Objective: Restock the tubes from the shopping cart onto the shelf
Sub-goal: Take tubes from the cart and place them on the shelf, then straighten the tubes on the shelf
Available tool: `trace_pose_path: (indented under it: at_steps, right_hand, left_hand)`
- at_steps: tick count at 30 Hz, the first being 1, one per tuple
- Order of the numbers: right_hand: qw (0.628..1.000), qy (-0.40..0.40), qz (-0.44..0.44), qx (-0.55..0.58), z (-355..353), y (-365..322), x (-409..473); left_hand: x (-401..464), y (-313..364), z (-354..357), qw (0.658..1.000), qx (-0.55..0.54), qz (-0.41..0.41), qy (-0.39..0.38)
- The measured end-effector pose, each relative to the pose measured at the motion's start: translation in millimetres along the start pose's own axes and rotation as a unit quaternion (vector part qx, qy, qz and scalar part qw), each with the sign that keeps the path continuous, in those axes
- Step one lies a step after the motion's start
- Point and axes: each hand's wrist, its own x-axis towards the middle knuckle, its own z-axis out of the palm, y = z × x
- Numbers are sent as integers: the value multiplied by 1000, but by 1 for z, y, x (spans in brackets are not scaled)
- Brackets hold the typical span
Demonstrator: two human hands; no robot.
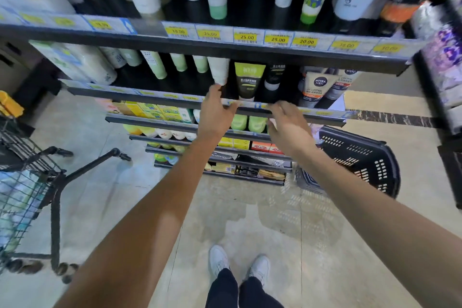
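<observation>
A white tube [219,69] stands cap-down on the second shelf [150,94], left of a green-and-black tube [248,81]. My left hand [217,110] reaches up to it, fingertips touching its cap at the shelf's front rail. My right hand [287,122] hovers just below the same rail to the right, fingers relaxed and holding nothing. The shopping cart [27,182] stands at the left with pale tubes inside its wire basket.
The top shelf [225,45] carries tall tubes above yellow price tags. Lower shelves hold green bottles and boxes. A black plastic basket [360,160] lies on the floor at the right. Another rack [442,62] stands at the far right. My shoes are on the tile floor below.
</observation>
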Motion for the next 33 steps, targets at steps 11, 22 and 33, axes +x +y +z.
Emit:
trace_pose_path:
  at_steps: [11,22,33]
  right_hand:
    - [976,-125,-177,-6,10,-176,-74]
    - [922,-241,-303,-12,74,-378,-98]
    - [853,-301,-427,-13,145,-584,-74]
  left_hand:
    - [-191,-91,-140,971,210,-46,107]
    - [-315,-218,-290,926,211,-206,235]
    - [-373,-316,-372,872,151,-366,289]
